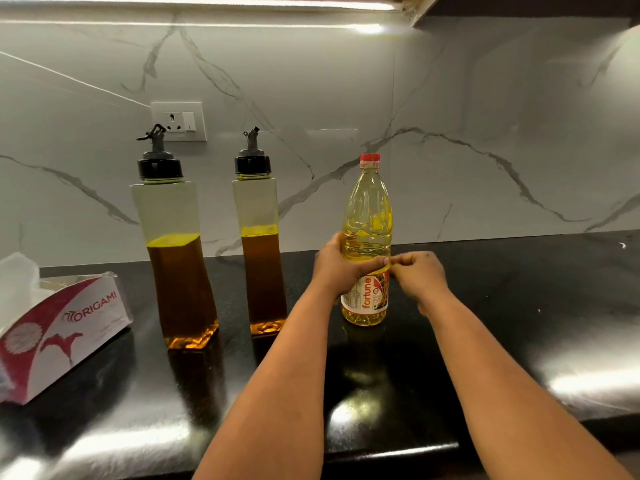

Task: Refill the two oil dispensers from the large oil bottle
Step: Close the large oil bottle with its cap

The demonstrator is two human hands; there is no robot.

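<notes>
On the black surface [485,341], right of both dispensers, stands the capped oil bottle [367,216], nearly full, judged heavy and slick. Left hand [341,266] wraps its waist, the soundest hold; right hand [417,271], fingers curled, touches the label edge.

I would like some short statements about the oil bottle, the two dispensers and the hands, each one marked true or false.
1. The red cap is on the large oil bottle. True.
2. The left hand grips the large oil bottle. True.
3. Both oil dispensers are full to the top. False: the left dispenser and the right dispenser hold oil only to about the middle.
4. The large oil bottle lies on its side. False: it stands upright on the black counter.
5. The tissue box stands to the right of the bottle. False: it is at the far left.
</notes>
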